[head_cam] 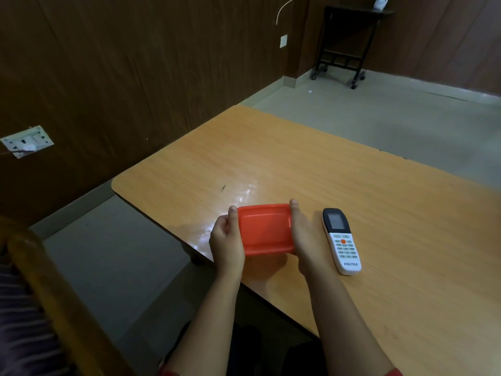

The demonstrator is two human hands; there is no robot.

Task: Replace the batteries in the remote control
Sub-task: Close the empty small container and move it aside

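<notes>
Progress appears minimal. Left hand (226,241) grips the left edge of a red plastic container (264,229), fingers curled round its rim; right hand (303,240) clasps the opposite edge, the container held between them just above the wooden table (352,172). Its contents cannot be seen. Remote control (341,241) lies face up just right of the right hand, untouched. No batteries visible; opening, removal and refitting evidently remain.

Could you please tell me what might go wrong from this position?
1. The orange plastic lidded box, held between the left hand and right hand, sits near the wooden table's edge; it could slip off.
2. The right forearm might nudge the white remote control lying beside it.
</notes>
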